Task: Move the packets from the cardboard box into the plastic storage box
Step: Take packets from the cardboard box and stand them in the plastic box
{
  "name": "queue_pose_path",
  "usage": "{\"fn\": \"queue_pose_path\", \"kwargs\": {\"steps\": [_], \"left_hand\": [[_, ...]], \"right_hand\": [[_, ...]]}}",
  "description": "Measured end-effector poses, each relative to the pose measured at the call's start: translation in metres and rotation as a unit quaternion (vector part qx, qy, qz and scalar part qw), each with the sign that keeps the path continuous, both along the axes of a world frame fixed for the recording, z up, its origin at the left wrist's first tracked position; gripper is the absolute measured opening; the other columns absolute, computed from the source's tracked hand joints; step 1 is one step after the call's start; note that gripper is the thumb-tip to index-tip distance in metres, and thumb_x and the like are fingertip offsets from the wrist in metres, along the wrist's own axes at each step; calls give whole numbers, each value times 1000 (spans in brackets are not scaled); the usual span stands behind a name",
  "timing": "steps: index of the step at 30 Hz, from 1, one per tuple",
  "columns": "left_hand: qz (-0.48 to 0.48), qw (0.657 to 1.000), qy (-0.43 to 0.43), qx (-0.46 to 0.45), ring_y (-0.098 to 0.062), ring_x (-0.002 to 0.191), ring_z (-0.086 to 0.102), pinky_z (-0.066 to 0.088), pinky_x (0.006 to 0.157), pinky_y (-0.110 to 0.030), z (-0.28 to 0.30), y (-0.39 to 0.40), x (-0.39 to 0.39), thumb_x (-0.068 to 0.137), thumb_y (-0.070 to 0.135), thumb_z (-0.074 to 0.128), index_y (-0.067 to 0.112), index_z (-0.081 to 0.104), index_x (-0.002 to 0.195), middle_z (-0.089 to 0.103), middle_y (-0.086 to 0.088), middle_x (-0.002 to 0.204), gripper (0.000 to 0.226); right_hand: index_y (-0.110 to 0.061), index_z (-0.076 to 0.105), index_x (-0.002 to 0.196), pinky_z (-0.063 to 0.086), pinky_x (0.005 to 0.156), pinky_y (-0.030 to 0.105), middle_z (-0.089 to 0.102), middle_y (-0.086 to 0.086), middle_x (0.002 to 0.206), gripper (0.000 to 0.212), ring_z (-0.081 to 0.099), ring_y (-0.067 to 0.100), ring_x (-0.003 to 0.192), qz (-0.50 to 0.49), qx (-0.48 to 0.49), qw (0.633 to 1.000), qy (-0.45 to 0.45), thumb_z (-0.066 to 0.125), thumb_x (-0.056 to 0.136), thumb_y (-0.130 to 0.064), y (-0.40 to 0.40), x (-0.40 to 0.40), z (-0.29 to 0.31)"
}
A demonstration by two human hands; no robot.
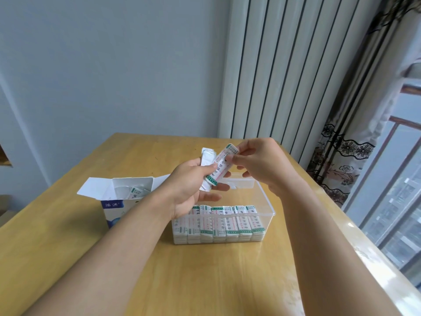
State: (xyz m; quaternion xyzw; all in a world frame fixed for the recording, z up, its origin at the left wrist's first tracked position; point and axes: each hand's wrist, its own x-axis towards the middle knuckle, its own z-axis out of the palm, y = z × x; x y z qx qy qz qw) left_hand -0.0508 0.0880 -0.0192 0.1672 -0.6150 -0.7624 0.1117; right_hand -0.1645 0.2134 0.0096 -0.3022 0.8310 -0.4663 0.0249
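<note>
My left hand (193, 188) holds a small bunch of white packets (207, 158) with green ends, raised above the clear plastic storage box (264, 201). My right hand (257, 165) pinches the top packet (224, 164) of that bunch between thumb and fingers. Inside the storage box, a row of packets (218, 222) stands along the near wall. The open cardboard box (114, 208), white and blue, stands to the left with more packets (134, 192) showing inside.
Everything rests on a light wooden table (205, 281). Behind it are a grey wall and a white ribbed radiator (284, 76). A patterned curtain (346, 156) and a window lie along the table's right side.
</note>
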Motion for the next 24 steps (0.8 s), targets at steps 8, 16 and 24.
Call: {"fn": "queue_pose_path", "kwargs": {"steps": [8, 16, 24], "left_hand": [[-10, 1000, 17, 20, -27, 88, 77, 59, 59, -29, -2, -4, -1, 101, 1, 55, 6, 60, 127, 74, -16, 113, 27], [0, 993, 18, 120, -38, 93, 75, 63, 63, -35, -1, -9, 0, 108, 26, 44, 8, 62, 126, 74, -22, 111, 30], [24, 970, 30, 240, -27, 91, 72, 59, 52, -26, 3, -14, 1, 104, 16, 51, -5, 56, 134, 71, -18, 94, 37]], "right_hand": [[-20, 70, 87, 62, 62, 27, 77, 0, 77, 15, 74, 13, 67, 1, -106, 994, -36, 78, 86, -8, -1, 1, 1], [-15, 73, 88, 64, 74, 33, 78, -1, 80, 7, 76, 10, 72, -4, -162, 985, 52, 74, 92, -10, 1, 0, 5], [-28, 78, 84, 49, 70, 6, 74, -18, 75, 11, 68, -5, 74, 103, -5, 969, 223, 81, 86, -18, 6, 25, 21]]}}
